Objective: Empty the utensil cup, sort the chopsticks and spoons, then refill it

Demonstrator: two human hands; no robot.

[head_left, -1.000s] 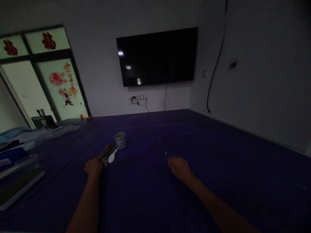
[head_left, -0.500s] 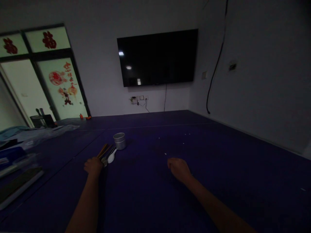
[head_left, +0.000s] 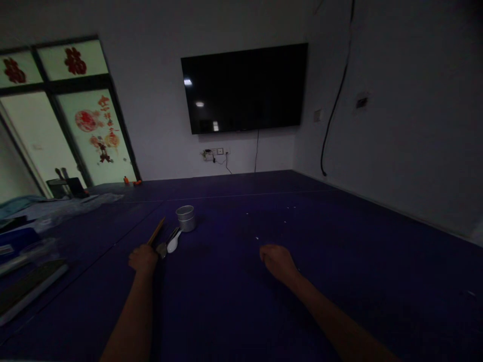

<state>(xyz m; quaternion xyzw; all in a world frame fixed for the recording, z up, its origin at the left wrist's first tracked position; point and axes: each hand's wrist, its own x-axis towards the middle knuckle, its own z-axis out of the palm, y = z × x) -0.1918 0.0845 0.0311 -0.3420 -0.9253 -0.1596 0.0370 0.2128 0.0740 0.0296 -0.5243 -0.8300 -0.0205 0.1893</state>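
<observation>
Head view: left hand (head_left: pixel 142 259) closed around slim, straight, yellowish-brown sticks (head_left: pixel 156 231); right hand (head_left: pixel 278 262) curled into fist.

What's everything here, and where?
television: one, black, wall
cables: several, black, wall
sockets: several, pale, wall
panes: several, pale, left
objects: two, orange, left
holder: one, black, left
plastic: some, clear, left
container: one, blue, left
slab: one, dark-topped, left
surface: one, purple-blue, below
bits: several, white, surface
cup: one, silver, centre-left
spoon: one, white, near cup
utensils: unclear, dark, near spoon
sticks: unclear, brown, near utensils
left hand: one, at sticks
right hand: one, right
</observation>
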